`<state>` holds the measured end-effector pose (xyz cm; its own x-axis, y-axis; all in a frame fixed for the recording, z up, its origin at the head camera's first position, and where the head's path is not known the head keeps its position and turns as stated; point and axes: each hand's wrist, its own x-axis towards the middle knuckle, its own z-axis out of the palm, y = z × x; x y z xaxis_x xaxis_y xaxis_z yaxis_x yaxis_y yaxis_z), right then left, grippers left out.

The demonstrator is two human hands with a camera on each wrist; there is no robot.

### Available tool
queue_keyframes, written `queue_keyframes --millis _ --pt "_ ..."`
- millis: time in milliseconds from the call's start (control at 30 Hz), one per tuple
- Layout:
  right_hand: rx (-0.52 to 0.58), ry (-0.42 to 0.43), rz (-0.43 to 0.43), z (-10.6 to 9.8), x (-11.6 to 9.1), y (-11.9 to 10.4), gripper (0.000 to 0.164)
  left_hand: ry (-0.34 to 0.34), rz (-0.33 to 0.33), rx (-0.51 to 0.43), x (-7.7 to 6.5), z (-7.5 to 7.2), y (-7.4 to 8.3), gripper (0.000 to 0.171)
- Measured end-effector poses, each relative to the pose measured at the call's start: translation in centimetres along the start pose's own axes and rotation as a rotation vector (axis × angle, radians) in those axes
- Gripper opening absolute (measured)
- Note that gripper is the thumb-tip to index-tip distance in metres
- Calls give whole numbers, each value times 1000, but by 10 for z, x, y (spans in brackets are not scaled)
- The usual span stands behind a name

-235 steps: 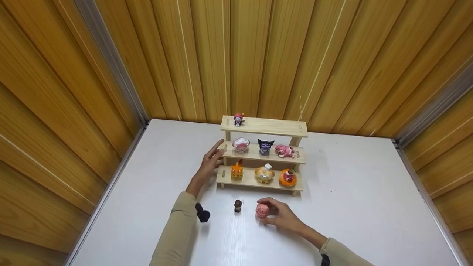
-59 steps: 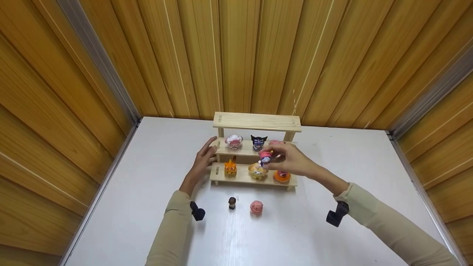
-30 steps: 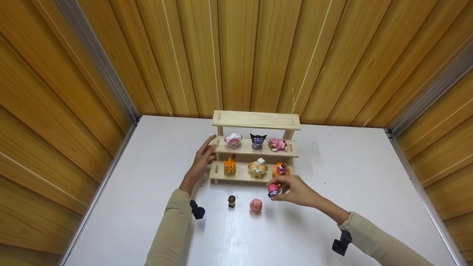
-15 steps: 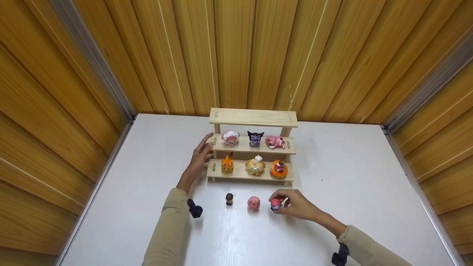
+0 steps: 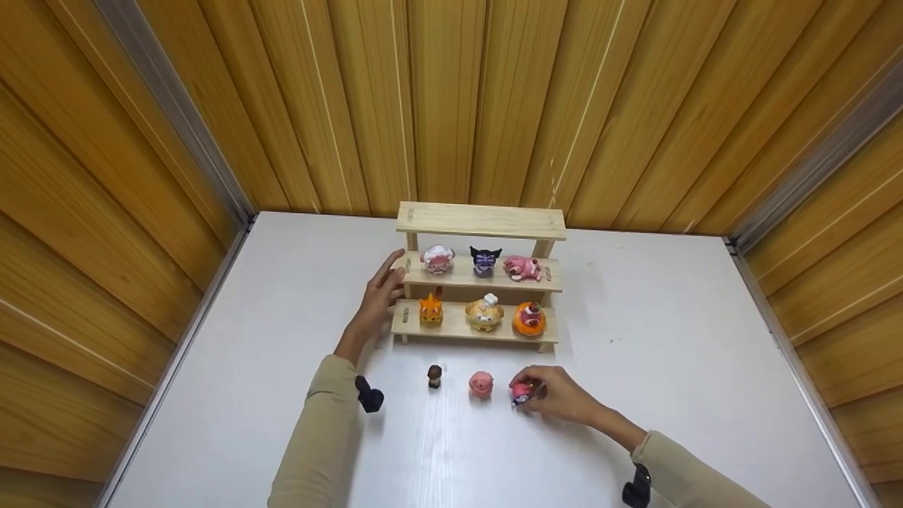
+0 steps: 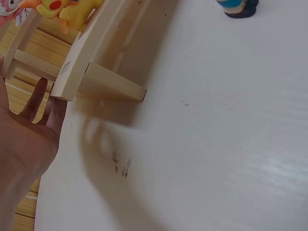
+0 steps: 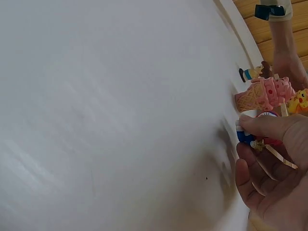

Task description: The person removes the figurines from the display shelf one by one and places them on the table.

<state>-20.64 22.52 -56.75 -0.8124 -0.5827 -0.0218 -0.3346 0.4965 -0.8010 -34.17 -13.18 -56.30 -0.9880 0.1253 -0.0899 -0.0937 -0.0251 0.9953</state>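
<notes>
My right hand (image 5: 561,395) pinches a small figurine with a pinkish-red hat (image 5: 520,392) between thumb and fingers, low over the white table. In the right wrist view, the figurine's blue lower part (image 7: 244,135) shows beneath my thumb. Just left of it stands a pink figurine (image 5: 481,385), whose waffle-cone base (image 7: 250,97) shows in the right wrist view. Farther left is a small brown-haired figurine (image 5: 434,376). My left hand (image 5: 376,303) rests against the left end of the three-tier wooden shelf (image 5: 487,220), fingers extended and touching its side.
On the middle tier sit a white-hatted figurine (image 5: 438,260), a black-eared one (image 5: 485,261) and a pink lying one (image 5: 523,268). The bottom tier bears an orange spiky figurine (image 5: 431,309), a tan chef-hatted one (image 5: 484,313) and an orange round one (image 5: 529,319). Wood-patterned walls enclose the table.
My right hand has let go of the pink figurine, taken the red-hatted figurine off the top tier and brought it down beside the pink one. The left hand stays at the shelf.
</notes>
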Motion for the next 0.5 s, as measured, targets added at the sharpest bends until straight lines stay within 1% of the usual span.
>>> queue_keyframes --millis 167,367,500 --pt "-41 20 -17 3 1 8 29 -15 7 8 1 0 -1 52" --pt "-114 70 -88 11 7 7 27 14 12 -7 1 -3 0 49" --pt "-144 89 -86 13 7 7 26 -3 17 2 1 -2 0 50"
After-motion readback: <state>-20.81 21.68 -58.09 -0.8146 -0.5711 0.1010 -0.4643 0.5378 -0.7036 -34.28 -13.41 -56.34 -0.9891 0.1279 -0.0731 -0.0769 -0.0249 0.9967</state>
